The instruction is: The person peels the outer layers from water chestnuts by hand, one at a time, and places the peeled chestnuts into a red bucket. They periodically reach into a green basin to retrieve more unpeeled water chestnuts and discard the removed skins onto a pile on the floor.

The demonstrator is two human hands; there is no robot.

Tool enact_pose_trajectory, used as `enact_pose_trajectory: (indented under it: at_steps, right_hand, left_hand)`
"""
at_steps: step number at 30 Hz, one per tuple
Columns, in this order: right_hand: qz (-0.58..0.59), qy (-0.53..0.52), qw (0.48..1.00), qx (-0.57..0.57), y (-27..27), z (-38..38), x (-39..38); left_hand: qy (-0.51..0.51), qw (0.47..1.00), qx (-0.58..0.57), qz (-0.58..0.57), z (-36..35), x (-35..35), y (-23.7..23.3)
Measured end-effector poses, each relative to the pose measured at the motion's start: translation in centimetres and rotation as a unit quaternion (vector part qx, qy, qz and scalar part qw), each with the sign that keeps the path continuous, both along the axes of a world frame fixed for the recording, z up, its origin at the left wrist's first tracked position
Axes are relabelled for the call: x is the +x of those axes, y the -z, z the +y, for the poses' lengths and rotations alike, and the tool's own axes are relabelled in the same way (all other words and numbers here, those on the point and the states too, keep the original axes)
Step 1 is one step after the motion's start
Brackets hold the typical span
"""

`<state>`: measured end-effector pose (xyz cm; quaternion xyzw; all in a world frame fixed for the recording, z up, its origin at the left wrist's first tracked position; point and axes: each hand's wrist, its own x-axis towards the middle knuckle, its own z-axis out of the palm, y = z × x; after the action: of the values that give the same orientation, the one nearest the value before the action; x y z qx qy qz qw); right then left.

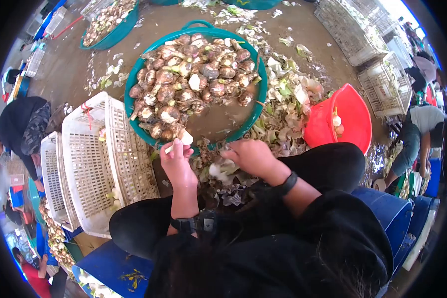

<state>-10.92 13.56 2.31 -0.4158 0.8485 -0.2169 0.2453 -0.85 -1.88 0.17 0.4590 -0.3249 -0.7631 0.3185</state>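
My left hand (178, 166) is closed around a peeled white bulb (186, 137) with a pale stem, held above the near rim of a round green tub (261, 94). Brown-skinned bulbs (169, 92), some with short green shoots, are heaped in the tub over muddy water. My right hand (253, 156) is curled shut just right of the left one, near the tub's front edge. What its fingers hold is hidden. Below it a whitish peel piece (221, 171) is blurred, apparently in motion.
Loose peelings (288, 99) cover the floor right of the tub. A red bucket (350, 111) with a few pale bulbs stands by my right knee. White plastic crates (87, 169) stand at my left. Another green tub (116, 37) is farther off. Other people work at both sides.
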Motion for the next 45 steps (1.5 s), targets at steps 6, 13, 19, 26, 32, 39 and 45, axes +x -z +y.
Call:
enact_pose_trajectory:
  at_steps: [6,13,19,26,32,39,45]
  right_hand:
    - [-0.134,0.123,0.958,-0.22,-1.4,-4.1,-1.0]
    - [-0.052,0.017,0.999,0.003,5.6,-1.5,-0.8]
    - [-0.175,0.122,0.965,-0.149,0.3,-4.9,-1.9]
    - [-0.114,0.098,0.986,-0.065,6.0,-1.8,-0.3]
    - [-0.24,0.145,0.913,-0.296,3.3,-3.9,-0.3]
    - [-0.712,0.029,0.497,-0.495,1.5,0.0,-10.0]
    - [0.174,0.075,0.964,0.185,11.9,-5.5,-14.0]
  left_hand:
    - [0.168,0.645,-0.731,-0.146,1.4,-0.5,-1.6]
    - [0.042,0.988,-0.147,-0.003,1.0,-0.3,-1.8]
    - [0.136,0.807,-0.558,-0.134,1.0,-0.1,-0.7]
    - [-0.005,0.997,-0.08,0.017,0.2,0.2,-0.5]
    - [0.078,0.99,-0.113,-0.043,0.9,-0.3,-0.1]
    - [0.145,0.96,-0.207,-0.122,1.2,0.0,-0.9]
    - [0.196,0.952,-0.192,-0.136,2.7,-2.1,1.1]
